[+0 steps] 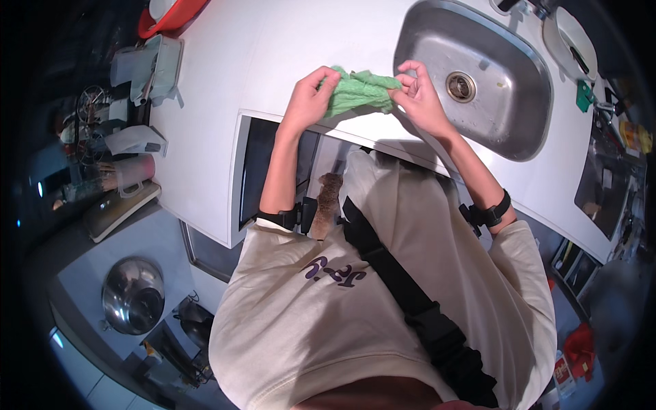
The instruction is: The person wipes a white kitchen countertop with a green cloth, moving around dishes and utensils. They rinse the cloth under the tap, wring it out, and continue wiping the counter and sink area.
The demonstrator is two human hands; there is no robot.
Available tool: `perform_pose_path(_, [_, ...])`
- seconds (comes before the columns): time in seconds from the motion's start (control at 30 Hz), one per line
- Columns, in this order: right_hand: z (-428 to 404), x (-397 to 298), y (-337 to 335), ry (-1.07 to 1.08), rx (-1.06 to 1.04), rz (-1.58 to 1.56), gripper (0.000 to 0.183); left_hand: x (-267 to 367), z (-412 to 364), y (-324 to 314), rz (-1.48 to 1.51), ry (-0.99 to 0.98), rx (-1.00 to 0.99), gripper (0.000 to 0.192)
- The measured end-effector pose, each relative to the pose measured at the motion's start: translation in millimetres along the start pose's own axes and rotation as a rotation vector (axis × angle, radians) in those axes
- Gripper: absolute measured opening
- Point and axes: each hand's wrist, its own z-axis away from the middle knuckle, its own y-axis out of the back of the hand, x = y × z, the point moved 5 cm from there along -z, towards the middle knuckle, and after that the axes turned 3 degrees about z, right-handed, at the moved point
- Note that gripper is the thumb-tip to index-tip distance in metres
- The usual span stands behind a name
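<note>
A crumpled green cloth (361, 92) stretches between my two hands, above the front edge of the white countertop (220, 66). My left hand (310, 97) grips its left end, with the thumb lying on top. At the other end, my right hand (420, 100) pinches the cloth between thumb and fingers, and its upper fingers are raised and curled. The stainless-steel sink (505, 123) lies just right of my right hand, with a round drain (460, 87) and some water drops in its basin.
Clear plastic containers (156, 69) and a red basin (171, 18) stand at the upper left. A white bowl (569, 43) sits behind the sink by the faucet. Below the counter, a brown furry animal (328, 205) is on the floor near my legs. A metal bowl (134, 294) is lower left.
</note>
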Motion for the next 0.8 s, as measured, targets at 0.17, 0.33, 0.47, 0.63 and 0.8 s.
perform_pose_path(0.17, [-5,-20,-14,0.048,-0.122,0.437,0.025,-3,11,2,-0.001,0.183,-0.097,0.027])
perform_pose_path(0.33, [1,-31,-11,-0.030,-0.092,0.209,0.028,4,20,-2,-0.305,0.058,-0.286,0.044])
perform_pose_path(0.47, [2,-38,-37,-0.084,-0.308,0.214,0.036,24,18,-10,-0.278,-0.223,-0.219,0.056])
perform_pose_path(0.63, [1,-62,-47,-0.043,-0.257,0.635,0.035,7,21,-17,0.130,0.319,-0.450,0.041])
perform_pose_path(0.8, [-7,-116,-31,0.183,-0.066,0.991,0.021,3,2,23,0.027,0.428,-0.295,0.013])
